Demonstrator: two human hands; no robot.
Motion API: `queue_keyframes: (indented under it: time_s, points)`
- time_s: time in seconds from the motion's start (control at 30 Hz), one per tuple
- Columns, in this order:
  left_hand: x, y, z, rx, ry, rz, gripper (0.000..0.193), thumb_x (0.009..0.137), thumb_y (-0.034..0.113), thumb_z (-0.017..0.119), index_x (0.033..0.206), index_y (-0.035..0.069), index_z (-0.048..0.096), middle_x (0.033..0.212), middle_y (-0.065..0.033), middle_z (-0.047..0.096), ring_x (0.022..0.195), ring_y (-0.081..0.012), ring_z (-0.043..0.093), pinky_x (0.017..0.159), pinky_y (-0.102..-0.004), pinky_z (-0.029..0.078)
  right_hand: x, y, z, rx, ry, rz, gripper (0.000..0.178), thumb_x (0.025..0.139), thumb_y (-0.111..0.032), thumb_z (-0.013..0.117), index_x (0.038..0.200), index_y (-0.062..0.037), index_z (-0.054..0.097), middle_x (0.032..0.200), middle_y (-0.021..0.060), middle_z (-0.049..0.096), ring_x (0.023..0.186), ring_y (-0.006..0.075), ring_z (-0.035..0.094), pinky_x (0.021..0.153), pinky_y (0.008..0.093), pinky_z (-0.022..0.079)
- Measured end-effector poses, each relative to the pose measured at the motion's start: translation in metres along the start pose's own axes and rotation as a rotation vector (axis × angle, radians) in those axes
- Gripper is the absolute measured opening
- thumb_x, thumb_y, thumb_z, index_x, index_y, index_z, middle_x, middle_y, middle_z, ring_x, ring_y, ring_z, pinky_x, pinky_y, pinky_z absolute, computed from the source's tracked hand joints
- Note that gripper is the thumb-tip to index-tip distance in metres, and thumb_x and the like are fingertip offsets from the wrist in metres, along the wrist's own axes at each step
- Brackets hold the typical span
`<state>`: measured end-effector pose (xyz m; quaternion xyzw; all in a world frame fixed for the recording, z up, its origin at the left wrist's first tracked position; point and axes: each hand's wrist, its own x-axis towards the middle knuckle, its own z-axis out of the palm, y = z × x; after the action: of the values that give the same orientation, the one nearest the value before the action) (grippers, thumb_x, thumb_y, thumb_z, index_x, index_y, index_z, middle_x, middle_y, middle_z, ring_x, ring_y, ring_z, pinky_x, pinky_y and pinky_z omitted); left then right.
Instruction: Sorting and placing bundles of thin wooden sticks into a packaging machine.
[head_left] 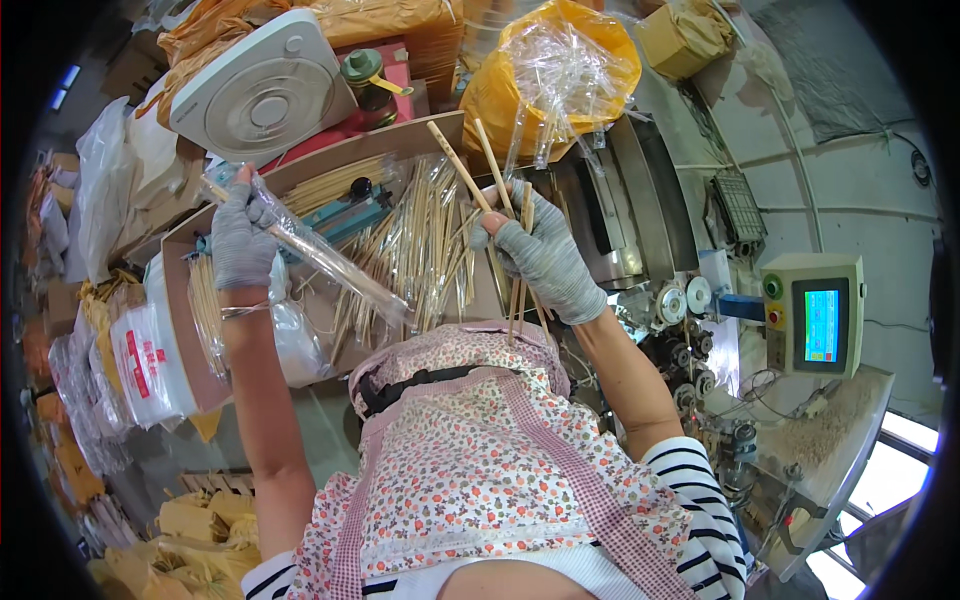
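Both my hands wear grey fingerless gloves. My left hand (245,238) is closed on a long clear plastic sleeve (335,268), which slants down to the right with pale sticks inside. In my right hand (540,250) several loose wooden chopsticks (460,166) are gripped, fanned apart, their ends showing above and below the fingers. Beneath and between the hands, a heap of chopsticks (425,225), some in clear wrappers, fills a shallow cardboard box (440,130). A blue tool-like object (345,215) with a black knob lies among them.
A white box fan (265,105) and a green-lidded jar (372,85) stand behind the box. At the back, a yellow bag (490,95) overflows with clear wrappers. Machinery with rollers (685,300) and a control panel (815,315) are at right; packed bags (150,350) at left.
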<state>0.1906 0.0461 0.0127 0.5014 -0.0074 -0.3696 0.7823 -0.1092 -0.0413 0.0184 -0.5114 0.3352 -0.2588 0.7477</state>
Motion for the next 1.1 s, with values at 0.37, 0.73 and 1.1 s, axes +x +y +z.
queue_keyframes:
  time_s: [0.37, 0.73, 1.1]
  points:
    - [0.010, -0.007, -0.009, -0.063, -0.183, -0.073, 0.009, 0.089, 0.013, 0.055, 0.091, 0.005, 0.058, 0.062, 0.0057, 0.044, 0.045, -0.0028, 0.030, 0.040, -0.0187, 0.026, 0.001, 0.005, 0.006, -0.008, -0.015, 0.031, 0.018, 0.086, -0.022, 0.060, 0.097, -0.0083, 0.054, 0.067, -0.0058, 0.052, 0.049, -0.0005, 0.037, 0.043, 0.0153, 0.028]
    - [0.020, -0.024, 0.014, -0.223, -0.288, -0.252, 0.019, 0.091, 0.018, 0.051, 0.098, 0.001, 0.052, 0.069, -0.0010, 0.047, 0.049, -0.0073, 0.035, 0.045, -0.0212, 0.032, 0.014, 0.032, 0.042, -0.125, -0.395, 0.117, 0.027, 0.082, -0.027, 0.066, 0.090, -0.0022, 0.062, 0.067, -0.0067, 0.046, 0.059, 0.0022, 0.037, 0.051, 0.0183, 0.031]
    - [-0.028, -0.034, 0.045, -0.089, -0.221, 0.001, 0.025, 0.092, 0.036, 0.047, 0.076, 0.018, 0.043, 0.051, 0.0061, 0.030, 0.040, -0.0064, 0.029, 0.033, -0.0235, 0.023, -0.002, 0.040, 0.048, -0.307, -0.392, 0.045, 0.021, 0.083, -0.020, 0.061, 0.083, 0.0005, 0.060, 0.060, -0.0051, 0.046, 0.055, 0.0031, 0.040, 0.048, 0.0215, 0.034]
